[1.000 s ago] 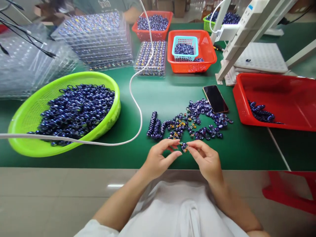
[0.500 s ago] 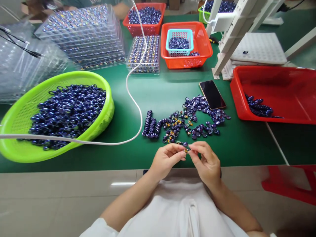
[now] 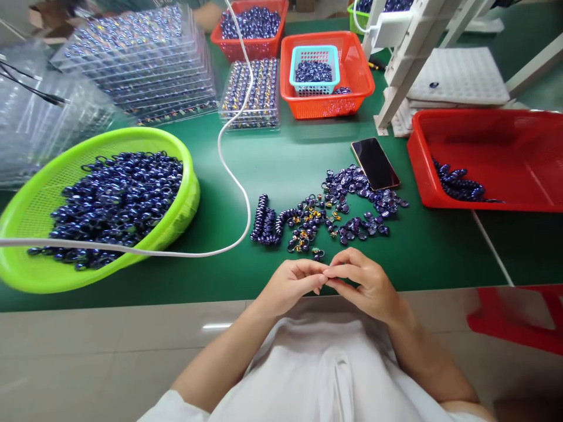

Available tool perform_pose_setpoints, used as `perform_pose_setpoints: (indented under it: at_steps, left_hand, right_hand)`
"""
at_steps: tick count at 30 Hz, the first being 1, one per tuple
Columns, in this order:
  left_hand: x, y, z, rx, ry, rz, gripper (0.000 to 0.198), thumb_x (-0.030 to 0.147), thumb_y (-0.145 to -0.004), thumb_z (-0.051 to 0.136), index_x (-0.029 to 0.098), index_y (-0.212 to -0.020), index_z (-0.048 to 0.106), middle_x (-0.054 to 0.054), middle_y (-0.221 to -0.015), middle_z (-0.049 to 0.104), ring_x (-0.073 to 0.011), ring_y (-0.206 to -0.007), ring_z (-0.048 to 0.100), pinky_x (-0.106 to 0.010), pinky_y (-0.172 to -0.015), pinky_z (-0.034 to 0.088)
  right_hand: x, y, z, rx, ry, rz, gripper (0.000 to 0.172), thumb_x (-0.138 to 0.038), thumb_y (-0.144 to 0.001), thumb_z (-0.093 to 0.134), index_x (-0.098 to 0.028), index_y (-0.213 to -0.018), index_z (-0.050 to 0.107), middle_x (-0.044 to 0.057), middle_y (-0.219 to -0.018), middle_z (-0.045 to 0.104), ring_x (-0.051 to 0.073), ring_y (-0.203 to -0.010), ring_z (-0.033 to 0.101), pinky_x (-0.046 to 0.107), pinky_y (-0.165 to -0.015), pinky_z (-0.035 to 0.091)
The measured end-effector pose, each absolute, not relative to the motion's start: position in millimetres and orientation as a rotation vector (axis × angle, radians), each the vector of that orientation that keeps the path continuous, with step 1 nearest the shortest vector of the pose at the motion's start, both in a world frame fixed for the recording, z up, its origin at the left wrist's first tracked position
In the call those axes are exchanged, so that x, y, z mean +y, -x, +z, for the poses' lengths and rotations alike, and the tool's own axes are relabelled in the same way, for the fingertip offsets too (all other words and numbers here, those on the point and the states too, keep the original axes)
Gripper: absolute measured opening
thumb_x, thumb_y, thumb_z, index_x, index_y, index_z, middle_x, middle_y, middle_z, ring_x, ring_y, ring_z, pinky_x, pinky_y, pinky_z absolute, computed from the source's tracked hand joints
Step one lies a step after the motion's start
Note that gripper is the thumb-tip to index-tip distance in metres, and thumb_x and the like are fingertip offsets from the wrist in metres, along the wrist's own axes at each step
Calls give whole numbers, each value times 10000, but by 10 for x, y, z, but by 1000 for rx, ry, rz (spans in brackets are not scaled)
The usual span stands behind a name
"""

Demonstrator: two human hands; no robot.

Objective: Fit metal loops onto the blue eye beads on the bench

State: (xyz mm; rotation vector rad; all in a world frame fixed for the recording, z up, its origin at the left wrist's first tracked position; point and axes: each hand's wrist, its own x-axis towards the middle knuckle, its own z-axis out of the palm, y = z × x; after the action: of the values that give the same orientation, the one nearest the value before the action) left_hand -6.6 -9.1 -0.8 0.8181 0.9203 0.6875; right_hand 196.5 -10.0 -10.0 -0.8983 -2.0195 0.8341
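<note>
- At the far left, stacks of clear trays (image 3: 39,129) stand on the green desk (image 3: 308,152). Beside them is a taller stack of filled trays (image 3: 145,64).
- Near left, we see a lime basket (image 3: 185,211) heaped with dark blue pieces (image 3: 114,199). A white cable (image 3: 233,181) crosses its near rim and curves toward the far side.
- At the near edge, in the centre, our left grip (image 3: 290,287) is clenched to a pinch, its fingertips touching those of the right.
- Just beyond the fingertips lies a single ring piece (image 3: 317,253). Past it is the scatter of loose pieces (image 3: 352,199), with a tight row (image 3: 264,220) at its left end.
- Our right grip (image 3: 373,287) is likewise pinched against the left. We cannot tell what, if anything, sits between the fingertips.
- Far centre, an orange basket (image 3: 358,88) holds a small blue basket (image 3: 294,73) of pieces.
- A dark phone (image 3: 375,163) lies just beside the scatter, on its right.
- At the right, a red bin (image 3: 505,146) holds a small heap (image 3: 457,183) of blue pieces near its left wall.
</note>
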Motion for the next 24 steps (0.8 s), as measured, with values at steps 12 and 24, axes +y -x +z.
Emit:
perform_pose_setpoints:
  at_steps: [12,24]
  left_hand:
    - [-75,36,96,1009,-836,628,259,336,-762,772,127,-881,677,-52,-750,718,-105,-588,562,-213,-527,409]
    - [-102,68,68,964,-805,641,290,354,-759,789,131,-846,624,-41,-728,708,-87,-563,551,-202,-526,404]
  right_hand:
    - [-149,-1892,-92,-2162,983,553,175,-61,-853,537,-220,-922,565,32,-835,655,177,-768,587,337,-718,451]
    - [-198,-1853,-87,-1987,970,834,131,-126,-895,577,-232,-972,578,17,-821,619,172,-768,568,336,-714,474]
